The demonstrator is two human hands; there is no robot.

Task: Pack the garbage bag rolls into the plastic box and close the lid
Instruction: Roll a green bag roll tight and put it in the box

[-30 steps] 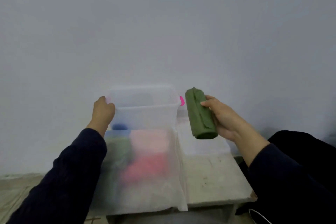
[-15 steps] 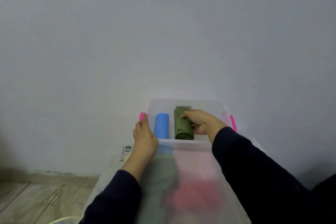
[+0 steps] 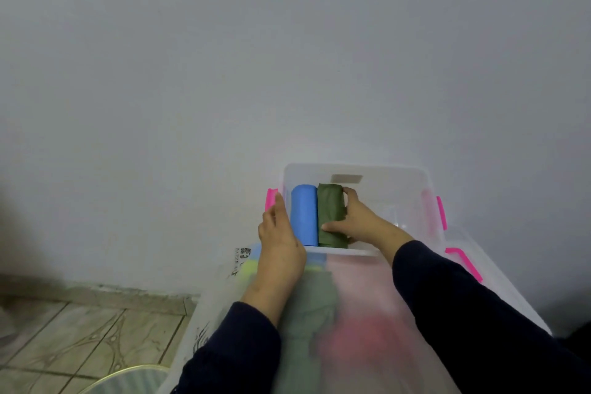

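Setting: we record a plain pale grey wall (image 3: 287, 57) filling most of the view, with beige patterned floor tiles (image 3: 80, 336) at the near left and a pale round rim (image 3: 128, 376), unidentified, at the bottom edge.

Item 1: a clear rectangular plastic box (image 3: 415, 179) with pink side latches (image 3: 441, 213), open at the top, standing against the wall at centre right.

Item 2: a blue cylindrical garbage bag roll (image 3: 303, 214), lying inside the box along its left wall, long axis running near to far.

Item 3: a dark green garbage bag roll (image 3: 331, 211), lying inside the box, touching the blue roll on its right side and parallel to it. The right part of the box floor shows bare.

Item 4: a frosted translucent plastic sheet or lid (image 3: 367, 313) in front of the box, with blurred green, yellow and pink shapes showing through it; a second pink latch (image 3: 463, 262) sits on its right edge. We cannot tell what the shapes are.

Item 5: our left hand (image 3: 281, 243), dark sleeve, resting at the near left corner of the box, fingers (image 3: 278, 205) held together and straight along the left rim by the latch.

Item 6: our right hand (image 3: 361, 221), reaching into the box; its fingers curl over the far right side of the green roll and the thumb presses its near end, gripping it.
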